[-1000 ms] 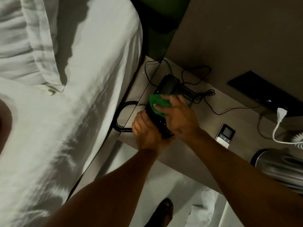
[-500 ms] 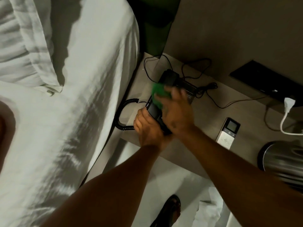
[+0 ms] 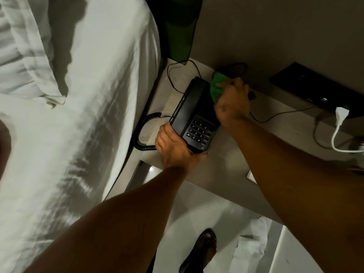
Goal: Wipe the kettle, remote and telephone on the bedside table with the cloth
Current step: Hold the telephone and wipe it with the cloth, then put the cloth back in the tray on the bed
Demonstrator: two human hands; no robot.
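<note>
A black telephone (image 3: 192, 115) with a keypad sits on the bedside table (image 3: 226, 170), its handset lying along its left side. My left hand (image 3: 177, 148) grips the telephone's near left corner. My right hand (image 3: 232, 101) holds a bunched green cloth (image 3: 216, 88) against the telephone's far right edge. A white corner of the remote (image 3: 251, 176) peeks out from under my right forearm. The kettle is out of sight.
A bed with a white sheet (image 3: 78, 115) fills the left side. The coiled handset cord (image 3: 142, 133) hangs off the table's left edge. Thin black cables (image 3: 275, 117), a white plug (image 3: 341, 114) and a dark wall panel (image 3: 315, 89) lie at the back right. My sandalled foot (image 3: 202, 249) stands on the floor.
My right hand has swept the green cloth from over the keypad to the telephone's far right edge, uncovering the keys. The view shifted, so my forearm covers the remote and the kettle left the frame.
</note>
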